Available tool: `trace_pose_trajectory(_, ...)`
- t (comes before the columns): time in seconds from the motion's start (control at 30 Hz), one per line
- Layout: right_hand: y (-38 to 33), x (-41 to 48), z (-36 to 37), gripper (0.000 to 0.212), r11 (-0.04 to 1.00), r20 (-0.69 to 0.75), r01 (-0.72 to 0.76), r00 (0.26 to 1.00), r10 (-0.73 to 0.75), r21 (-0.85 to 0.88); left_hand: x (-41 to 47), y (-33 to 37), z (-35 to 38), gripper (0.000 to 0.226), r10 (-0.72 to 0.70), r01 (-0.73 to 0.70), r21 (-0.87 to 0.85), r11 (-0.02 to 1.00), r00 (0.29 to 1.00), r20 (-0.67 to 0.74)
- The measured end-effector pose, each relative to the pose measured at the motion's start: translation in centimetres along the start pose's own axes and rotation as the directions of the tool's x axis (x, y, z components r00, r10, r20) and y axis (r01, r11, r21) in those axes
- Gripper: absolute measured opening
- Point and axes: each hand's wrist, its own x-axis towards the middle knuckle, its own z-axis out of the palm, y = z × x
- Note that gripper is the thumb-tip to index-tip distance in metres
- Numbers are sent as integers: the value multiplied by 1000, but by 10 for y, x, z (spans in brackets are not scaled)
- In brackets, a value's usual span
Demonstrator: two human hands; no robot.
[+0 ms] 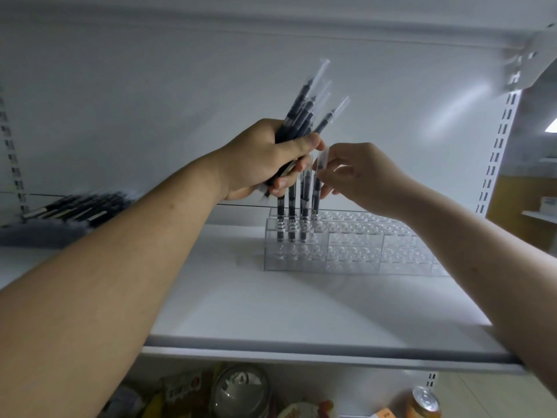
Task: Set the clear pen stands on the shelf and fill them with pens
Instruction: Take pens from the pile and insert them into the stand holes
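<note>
White shelf (271, 312) boards, dimly lit, carry the clear pen stands (352, 254), which sit side by side toward the back right of the surface, their stepped rows of holes mostly unfilled. Three dark pens (291, 212) stand upright in the back rows at the left end, and just beside them a fourth pen (316, 194) is upright with its tip at or in a hole; how deep it sits is hard to tell. The right hand (364, 173) pinches this pen near its clear top between thumb and fingertips. The job now seems to be seating it: hold it vertical, line the tip over the hole and lower it straight, then let go only once it stands by itself. Tilting it would likely knock the neighbouring pens. Close above and to the left, the left hand (259, 158) is curled tightly round a bundle of pens (304, 113) fanned upward, its knuckles almost touching the tops of the standing pens, so lifting the bundle a little would give more room. Filling along the row in order looks sensible. More loose pens (81, 206) lie in a blurred heap at the far left of the shelf, and a drink can (423, 402) and a jar (241, 390) show on the level below.
</note>
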Motion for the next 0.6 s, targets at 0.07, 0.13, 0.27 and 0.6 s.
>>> trace_pose_trajectory(0.07, 0, 1, 1, 11, 1000, 6, -14, 1000, 14, -3, 0, 0, 0, 26, 0, 1, -2, 1000, 1000, 4)
trace_pose_trajectory(0.13, 1, 2, 2, 10, 999, 3, -38, 999, 38, 2, 0, 0, 0, 26, 0, 0, -2, 1000, 1000, 13)
trace_pose_trajectory(0.27, 4, 5, 3, 14, 997, -12, -79, 997, 79, 4, 0, 0, 0, 26, -9, 9, -6, 1000, 1000, 23)
trace_pose_trajectory(0.6, 5, 6, 10, 18, 995, -9, -101, 995, 101, 19, -1, 0, 1, 27, -11, 11, 4, 1000, 1000, 25)
